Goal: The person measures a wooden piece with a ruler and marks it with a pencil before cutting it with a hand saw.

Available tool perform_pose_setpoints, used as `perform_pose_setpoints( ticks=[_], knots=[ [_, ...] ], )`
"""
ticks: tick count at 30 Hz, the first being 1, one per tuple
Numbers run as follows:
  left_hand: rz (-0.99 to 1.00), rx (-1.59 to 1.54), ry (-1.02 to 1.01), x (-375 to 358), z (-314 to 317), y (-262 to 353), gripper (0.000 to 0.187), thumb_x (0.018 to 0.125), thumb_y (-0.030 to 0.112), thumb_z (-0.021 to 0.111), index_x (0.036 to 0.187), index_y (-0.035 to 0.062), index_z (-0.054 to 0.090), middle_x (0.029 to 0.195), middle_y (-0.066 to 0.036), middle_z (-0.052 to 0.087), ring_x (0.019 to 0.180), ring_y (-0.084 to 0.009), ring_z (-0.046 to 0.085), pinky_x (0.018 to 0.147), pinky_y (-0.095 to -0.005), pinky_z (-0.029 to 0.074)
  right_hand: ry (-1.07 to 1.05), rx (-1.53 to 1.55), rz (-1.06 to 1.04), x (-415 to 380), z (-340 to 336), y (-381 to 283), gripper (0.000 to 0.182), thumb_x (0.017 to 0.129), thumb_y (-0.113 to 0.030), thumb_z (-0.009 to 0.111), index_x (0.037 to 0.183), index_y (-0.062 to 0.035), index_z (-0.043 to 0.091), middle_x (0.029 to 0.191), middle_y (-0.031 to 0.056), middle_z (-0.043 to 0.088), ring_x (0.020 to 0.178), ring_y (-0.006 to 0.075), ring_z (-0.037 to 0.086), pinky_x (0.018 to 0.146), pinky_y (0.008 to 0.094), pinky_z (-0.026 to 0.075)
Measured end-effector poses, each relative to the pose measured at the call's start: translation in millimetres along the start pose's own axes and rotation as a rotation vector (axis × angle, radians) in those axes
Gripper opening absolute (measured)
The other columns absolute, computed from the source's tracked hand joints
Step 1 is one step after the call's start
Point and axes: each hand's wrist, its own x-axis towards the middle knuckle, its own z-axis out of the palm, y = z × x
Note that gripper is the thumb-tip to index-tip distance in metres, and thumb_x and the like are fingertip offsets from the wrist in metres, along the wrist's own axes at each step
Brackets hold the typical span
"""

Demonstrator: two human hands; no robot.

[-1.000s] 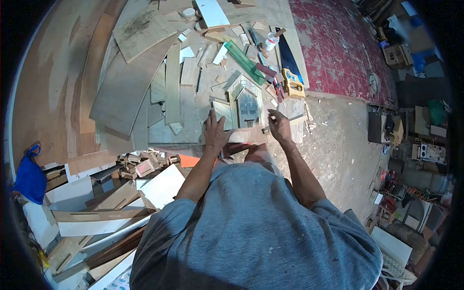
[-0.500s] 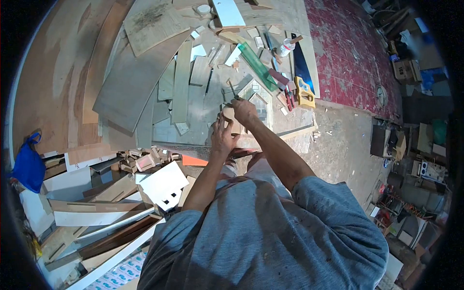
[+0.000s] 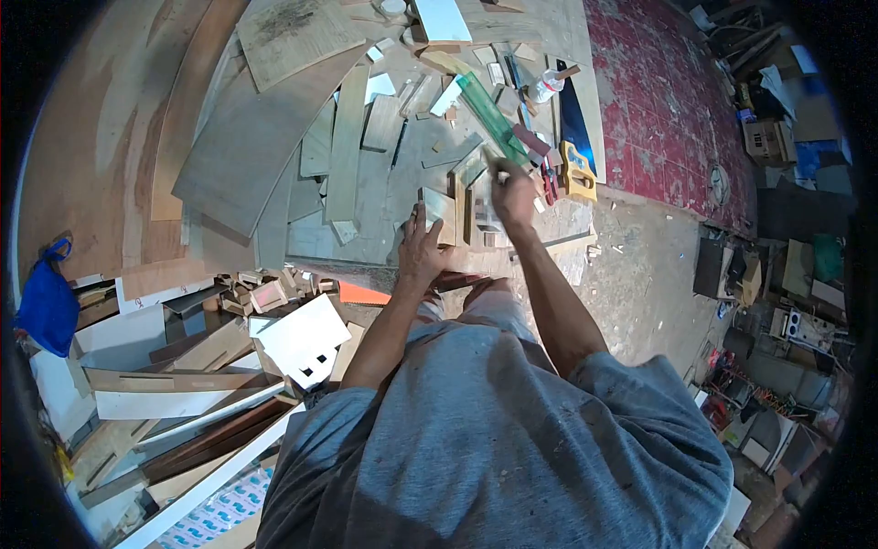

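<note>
My left hand point(image 3: 422, 251) is closed around the edge of a small pale wooden block point(image 3: 443, 212) at the front of the workbench point(image 3: 370, 229). Its fingers lie along the block's left side, with the thumb toward the right. My right hand point(image 3: 514, 196) is raised to the right of the block, its fingers curled and somewhat blurred. Whatever it holds cannot be made out. Just beyond it lie a green transparent strip point(image 3: 492, 117) and a dark red piece point(image 3: 531, 139). A wooden frame-like piece point(image 3: 467, 203) sits between my hands.
A yellow-handled saw point(image 3: 579, 174) and a white bottle point(image 3: 546, 87) stand at the bench's right side. Boards point(image 3: 265, 137) are stacked on the left. Offcuts point(image 3: 265, 295) are heaped below the bench, near a white panel with square holes point(image 3: 306, 339).
My right hand has moved right, away from the block and my left hand. The thin dark tool seen in it earlier no longer shows clearly. My left hand stays at the block.
</note>
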Motion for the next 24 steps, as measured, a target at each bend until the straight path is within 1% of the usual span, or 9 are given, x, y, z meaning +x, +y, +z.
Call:
perform_pose_setpoints(
  ticks=[3, 6, 9, 13, 16, 18, 21, 22, 24],
  knots=[
    [-0.09, -0.015, -0.101, 2.4, -5.0, 2.6, 0.06, 0.069, 0.028, 0.084, 0.122, 0.0102, 0.064, 0.158, -0.02, 0.029, 0.136, -0.0422, 0.04, 0.102, -0.0503, 0.048, 0.161, -0.184, 0.133, -25.1, -38.2, 51.7, 0.027, 0.091, -0.027, 0.071, 0.1, -0.002, 0.072, 0.089, 0.0194, 0.072, 0.076, 0.0298, 0.071, 0.068, 0.0345, 0.053],
    [-0.077, -0.07, -0.092, 3.1, -6.2, -0.5, 0.056, 0.072, 0.025, 0.081, 0.124, 0.012, 0.065, 0.158, -0.019, 0.029, 0.138, -0.0408, 0.037, 0.106, -0.0509, 0.044, 0.086, -0.202, 0.525, -54.0, -62.1, 72.7, 0.039, 0.089, -0.034, 0.072, 0.103, 0.003, 0.071, 0.09, 0.0181, 0.073, 0.08, 0.0257, 0.071, 0.074, 0.0364, 0.054],
    [-0.163, -0.118, -0.195, 7.8, -21.6, 4.6, 0.048, 0.078, 0.02, 0.076, 0.124, 0.0125, 0.066, 0.16, -0.017, 0.027, 0.14, -0.0386, 0.034, 0.109, -0.0508, 0.041, -0.031, -0.046, 0.36, -86.8, -61.8, 128.8, 0.038, 0.09, -0.029, 0.07, 0.109, 0.004, 0.069, 0.094, 0.0184, 0.073, 0.084, 0.0251, 0.071, 0.077, 0.0362, 0.054],
    [-0.096, -0.177, -0.184, 12.2, -0.9, -29.7, 0.04, 0.082, 0.011, 0.068, 0.122, 0.0123, 0.067, 0.157, -0.017, 0.032, 0.139, -0.0386, 0.037, 0.11, -0.0499, 0.04, -0.03, -0.011, 0.431, -93.3, -70.7, 109.0, 0.037, 0.093, -0.022, 0.064, 0.119, 0.0039, 0.066, 0.098, 0.0192, 0.073, 0.088, 0.0255, 0.071, 0.08, 0.0352, 0.054],
    [0.072, -0.221, -0.035, 21.7, 10.6, -56.8, 0.04, 0.083, 0.001, 0.061, 0.121, 0.0103, 0.068, 0.144, -0.02, 0.049, 0.127, -0.0398, 0.051, 0.103, -0.0448, 0.046, 0.012, -0.008, 0.358, -113.8, -74.1, 138.1, 0.037, 0.099, -0.017, 0.053, 0.13, 0.0032, 0.059, 0.107, 0.0208, 0.07, 0.086, 0.0262, 0.07, 0.08, 0.0343, 0.055],
    [-0.18, -0.649, -0.037, 28.8, 0.5, -59.3, 0.045, 0.082, -0.006, 0.058, 0.125, 0.0059, 0.065, 0.129, -0.021, 0.061, 0.109, -0.0366, 0.064, 0.091, -0.0368, 0.053, 0.03, -0.076, 0.241, -127.4, -83.4, 152.1, 0.039, 0.101, -0.014, 0.047, 0.138, 0.0003, 0.052, 0.115, 0.0216, 0.068, 0.082, 0.0239, 0.07, 0.076, 0.0344, 0.055],
    [-0.407, -0.777, 0.053, 29.1, 9.7, -87.5, 0.041, 0.084, -0.007, 0.056, 0.125, 0.0012, 0.062, 0.117, -0.017, 0.067, 0.095, -0.0281, 0.069, 0.078, -0.0314, 0.055, -0.051, 0.021, 0.456, -132.8, -113.6, 107.7, 0.035, 0.101, -0.01, 0.045, 0.134, 0.0006, 0.054, 0.107, 0.0234, 0.07, 0.083, 0.0316, 0.071, 0.077, 0.0406, 0.055],
    [-0.547, -0.822, 0.037, 32.9, -4.3, -78.4, 0.039, 0.087, -0.005, 0.056, 0.126, -0.0001, 0.06, 0.118, -0.014, 0.067, 0.093, -0.0213, 0.068, 0.073, -0.03, 0.056, -0.066, -0.038, 0.444, -140.0, -116.4, 112.6, 0.036, 0.102, -0.014, 0.046, 0.137, -0.0023, 0.051, 0.11, 0.0201, 0.07, 0.076, 0.0243, 0.07, 0.072, 0.0365, 0.056],
    [-0.614, -0.833, 0.012, 32.7, -24.4, -67.6, 0.037, 0.088, -0.004, 0.056, 0.125, 0.0002, 0.06, 0.116, -0.013, 0.067, 0.092, -0.0202, 0.068, 0.072, -0.0298, 0.056, -0.078, -0.035, 0.419, -153.3, -126.0, 110.2, 0.036, 0.102, -0.013, 0.047, 0.137, -0.003, 0.049, 0.108, 0.02, 0.071, 0.074, 0.0248, 0.07, 0.071, 0.0369, 0.056]
  ],
)
